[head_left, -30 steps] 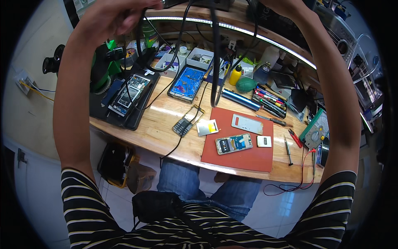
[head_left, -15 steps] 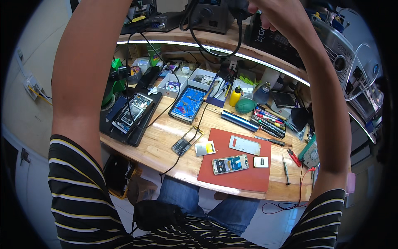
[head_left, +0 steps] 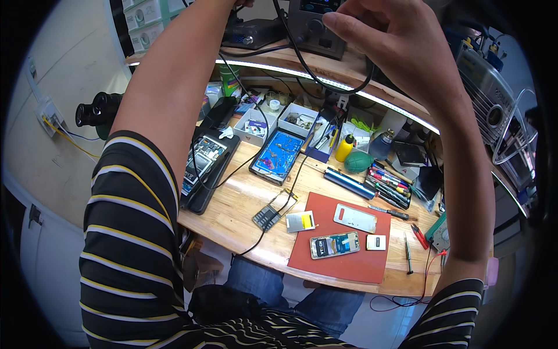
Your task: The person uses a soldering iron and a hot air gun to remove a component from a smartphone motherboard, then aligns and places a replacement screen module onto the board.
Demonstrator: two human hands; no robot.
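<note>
My left hand [head_left: 246, 3] is almost wholly cut off by the top edge; its grip is hidden. It is near a small dark box-shaped unit [head_left: 253, 35] on the shelf. My right hand [head_left: 389, 38] reaches up in front of a dark grey bench station [head_left: 317, 32] with a knob and a lit display. Its thumb is stretched out, apart from the fingers, and I see nothing held. A thick black cable [head_left: 302, 58] loops below the station and passes behind my right hand. On the red mat [head_left: 337, 270] lie an opened phone [head_left: 335, 245] and a pale back cover [head_left: 355, 217].
A small white square piece [head_left: 375, 242] and a silver plate with a yellow patch [head_left: 300, 221] lie by the phone. Pens [head_left: 389, 185], a blue parts tray [head_left: 279, 154], a yellow bottle [head_left: 344, 148] and a screwdriver [head_left: 408, 253] are around. Thin cables cross the table.
The view has shifted, so the table sits lower and farther right. My left hand's fingers have come into view at the top. My right hand has come further into view, with its thumb out.
</note>
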